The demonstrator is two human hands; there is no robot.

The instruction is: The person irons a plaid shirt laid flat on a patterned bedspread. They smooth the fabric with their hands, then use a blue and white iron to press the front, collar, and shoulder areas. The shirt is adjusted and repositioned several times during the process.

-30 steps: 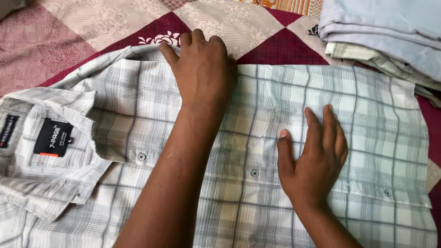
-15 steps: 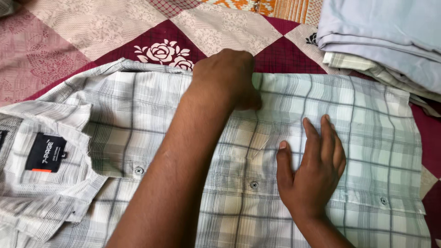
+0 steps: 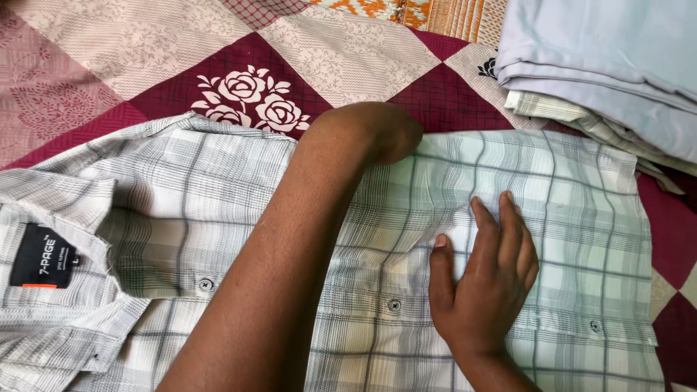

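A grey and white checked shirt (image 3: 581, 218) lies buttoned and spread flat on a patchwork quilt (image 3: 145, 43). Its collar with a black neck label (image 3: 43, 255) is at the left. My left hand (image 3: 370, 134) reaches across to the shirt's far edge near the middle. The wrist is bent and the fingers curl down out of sight, closed on the fabric there. My right hand (image 3: 486, 283) lies flat on the shirt front just right of the button row, fingers together and thumb apart, pressing the cloth down.
A stack of folded clothes (image 3: 602, 58), pale lilac on top with checked pieces beneath, sits at the upper right and touches the shirt's far right corner. The quilt, with maroon squares and a white rose print (image 3: 250, 101), shows beyond the shirt.
My left hand slid right along the far edge and curled from flat fingers into a closed grip. The right hand stayed pressed in place. The view shifted slightly, with the shirt lower in frame.
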